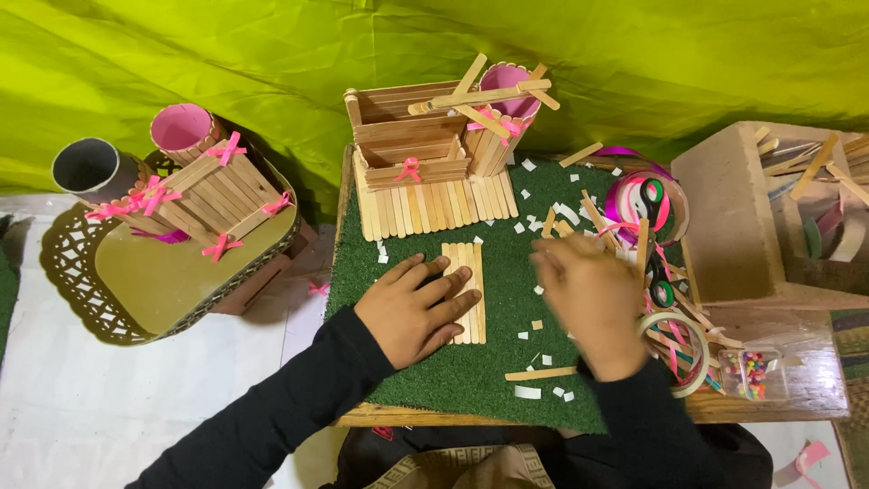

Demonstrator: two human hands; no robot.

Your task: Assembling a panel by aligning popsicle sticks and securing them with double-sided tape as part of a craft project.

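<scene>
We see the left hand [416, 308] laid flat, palm down and fingers spread, on a panel of wooden craft sticks [465, 292] set side by side; the hand grips nothing and only presses on the panel's left half. The panel lies near the middle of a green turf mat [507, 272] that covers a low wooden table [806, 380]. The right hand [587, 294] is over the mat just right of the panel, apart from it; it is motion-blurred, so we cannot tell whether its fingers are closed on anything. Small white paper scraps [528, 392] and loose single sticks [540, 373] lie scattered on the mat around both hands. At the far edge of the mat stands a finished stick organiser [425, 158] with stepped trays, a small pink bow and a pink-lined cup. Right of the right hand we see a pink ribbon roll [644, 201] with scissors lying on it, a roll of tape [681, 349], and a clear box of coloured beads [756, 373]. A cardboard box [733, 217] holding more sticks stands at the table's right end. To the left, well apart from the table, a second stick organiser [204, 195] with pink bows sits on a gold tray [154, 290].
</scene>
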